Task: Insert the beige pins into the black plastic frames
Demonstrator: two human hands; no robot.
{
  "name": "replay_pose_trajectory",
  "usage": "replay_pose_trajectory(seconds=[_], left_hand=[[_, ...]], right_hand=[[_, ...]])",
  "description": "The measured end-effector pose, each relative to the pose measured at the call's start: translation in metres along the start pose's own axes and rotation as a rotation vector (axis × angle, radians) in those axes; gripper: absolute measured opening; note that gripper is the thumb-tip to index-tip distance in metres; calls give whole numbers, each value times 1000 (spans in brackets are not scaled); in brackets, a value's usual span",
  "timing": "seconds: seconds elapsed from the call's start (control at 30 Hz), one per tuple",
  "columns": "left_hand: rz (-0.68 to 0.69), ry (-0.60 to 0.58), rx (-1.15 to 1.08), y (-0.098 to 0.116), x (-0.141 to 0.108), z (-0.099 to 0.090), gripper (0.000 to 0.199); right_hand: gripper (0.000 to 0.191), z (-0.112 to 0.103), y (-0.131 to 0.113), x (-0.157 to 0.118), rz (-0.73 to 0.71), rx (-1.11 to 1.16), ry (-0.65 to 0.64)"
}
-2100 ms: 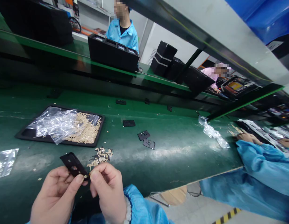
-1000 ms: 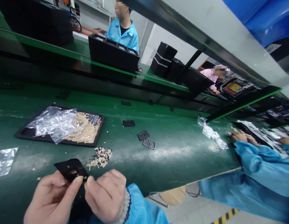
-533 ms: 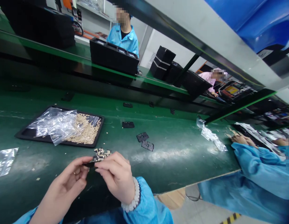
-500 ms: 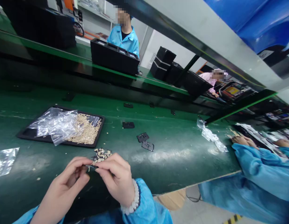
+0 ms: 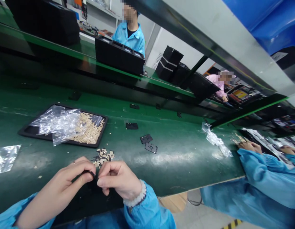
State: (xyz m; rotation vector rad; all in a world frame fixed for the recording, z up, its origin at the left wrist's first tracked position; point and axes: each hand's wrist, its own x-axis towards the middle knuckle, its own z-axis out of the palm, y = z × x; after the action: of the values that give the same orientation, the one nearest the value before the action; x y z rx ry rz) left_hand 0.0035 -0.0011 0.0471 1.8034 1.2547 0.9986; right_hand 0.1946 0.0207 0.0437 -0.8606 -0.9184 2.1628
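My left hand [image 5: 66, 183] grips a thin black plastic part [image 5: 94, 175] between thumb and fingers, tilted and seen nearly edge-on. Close by its right end is my right hand [image 5: 120, 179], thumb and forefinger pinched together and the other fingers curled; whatever sits in that pinch is too small or hidden. Just beyond both hands lies a small heap of beige and dark pieces [image 5: 105, 156]. Farther left, a black tray [image 5: 93, 145] holds many slim beige pieces [image 5: 90, 129] and crumpled clear plastic bags [image 5: 59, 122].
Two flat black plates [image 5: 151, 148] touch right of centre, with another black plate [image 5: 132, 126] behind. A clear bag [image 5: 5, 159] lies at left, more plastic [image 5: 216, 140] at right. A co-worker's blue sleeve [image 5: 262, 171] reaches the bench there. A shelf beam [image 5: 209, 41] crosses above.
The black part has turned from nearly level to steeply tilted in my left hand. My right fingers have curled more, and the right hand has shifted slightly down and right.
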Motion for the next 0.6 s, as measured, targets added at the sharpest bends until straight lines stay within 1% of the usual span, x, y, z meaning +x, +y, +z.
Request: replay_pose_trajectory(seconds=[0.07,0.17,0.33,0.53,0.6], left_hand=[[10,-76,31,1,1,-4,30],[42,-143,75,3,4,-8,30],[130,-195,138,6,7,-12,33],[165,-252,213,5,3,-13,33],[167,-201,255,6,1,-13,34]], right_hand=[[45,-3,-1,-1,44,-13,-26],[47,-5,-1,-2,85,-33,-42],[50,-8,-3,-3,143,-61,-64],[48,-9,-1,-3,170,-57,-79],[49,-9,0,-4,174,-57,-82]])
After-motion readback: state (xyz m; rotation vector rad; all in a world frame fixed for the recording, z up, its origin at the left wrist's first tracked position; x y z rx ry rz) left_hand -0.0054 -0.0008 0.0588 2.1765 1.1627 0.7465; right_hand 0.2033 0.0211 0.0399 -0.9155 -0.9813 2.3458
